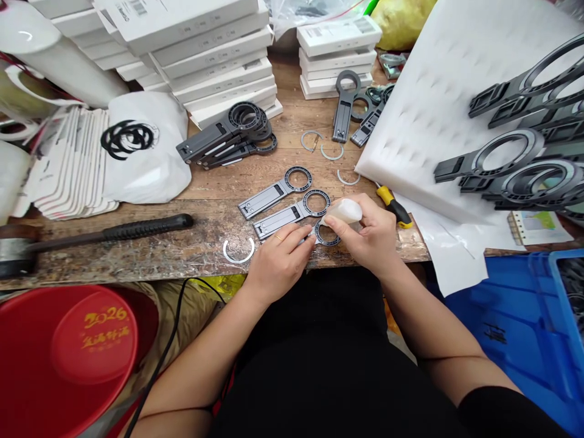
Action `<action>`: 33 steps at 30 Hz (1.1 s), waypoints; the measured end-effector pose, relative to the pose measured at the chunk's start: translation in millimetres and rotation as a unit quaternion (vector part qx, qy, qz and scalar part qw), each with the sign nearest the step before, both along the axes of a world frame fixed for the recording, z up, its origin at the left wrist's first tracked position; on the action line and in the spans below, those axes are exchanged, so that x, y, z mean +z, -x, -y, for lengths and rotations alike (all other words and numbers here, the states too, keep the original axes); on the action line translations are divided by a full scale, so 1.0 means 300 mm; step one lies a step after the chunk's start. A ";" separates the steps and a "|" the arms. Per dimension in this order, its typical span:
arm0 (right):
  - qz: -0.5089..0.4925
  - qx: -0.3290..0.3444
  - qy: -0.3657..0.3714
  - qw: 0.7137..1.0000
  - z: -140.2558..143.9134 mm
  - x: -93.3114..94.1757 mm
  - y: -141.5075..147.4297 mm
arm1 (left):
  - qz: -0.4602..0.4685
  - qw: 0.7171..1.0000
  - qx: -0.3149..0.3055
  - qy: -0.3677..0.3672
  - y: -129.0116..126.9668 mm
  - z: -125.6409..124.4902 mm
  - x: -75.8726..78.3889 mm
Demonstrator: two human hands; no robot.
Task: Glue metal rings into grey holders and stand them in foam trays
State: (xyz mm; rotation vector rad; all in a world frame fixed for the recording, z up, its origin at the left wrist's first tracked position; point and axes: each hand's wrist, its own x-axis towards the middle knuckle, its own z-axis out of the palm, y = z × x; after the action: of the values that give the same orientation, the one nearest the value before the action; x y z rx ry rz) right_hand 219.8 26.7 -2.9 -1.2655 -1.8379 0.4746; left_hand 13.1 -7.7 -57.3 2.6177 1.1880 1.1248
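My right hand (371, 234) grips a small white squeeze bottle (345, 211), its tip down over a dark plastic ring piece (326, 236) at the table's front edge. My left hand (278, 261) rests on that same piece from the left, fingers pressing it down. Two grey ring-ended brackets (274, 196) (292, 214) lie flat just beyond my hands. A loose metal snap ring (238, 251) sits to the left of my left hand.
A pile of dark brackets (228, 137) lies mid-table, more (520, 152) on white foam at right. Stacked white boxes (210, 55) stand behind. A yellow-handled screwdriver (393, 205) is by my right hand, a black-handled hammer (114, 232) at left. Red bucket (68, 359) and blue crate (524, 328) sit below.
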 end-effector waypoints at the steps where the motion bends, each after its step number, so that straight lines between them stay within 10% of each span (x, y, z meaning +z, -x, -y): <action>1: 0.005 0.005 0.000 1.000 0.004 0.002 0.002 | -0.001 1.000 0.000 -0.002 0.000 0.000 0.001; 19: -0.067 0.036 0.065 0.995 0.081 0.009 -0.036 | -0.005 1.000 -0.001 0.016 -0.004 0.007 0.026; 26: -0.350 -0.027 0.177 0.920 -0.034 -0.028 -0.036 | 0.017 0.995 0.070 0.071 0.005 -0.087 0.060; 33: -0.338 -0.016 0.189 0.922 -0.107 -0.039 0.027 | 0.021 0.989 0.096 0.114 0.006 -0.149 0.019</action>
State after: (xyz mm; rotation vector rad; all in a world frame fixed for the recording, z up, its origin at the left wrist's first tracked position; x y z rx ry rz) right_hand 211.8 58.7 -14.7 -1.1676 -1.1670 1.1324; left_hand 11.4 36.9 -51.7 2.3412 1.4881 0.9973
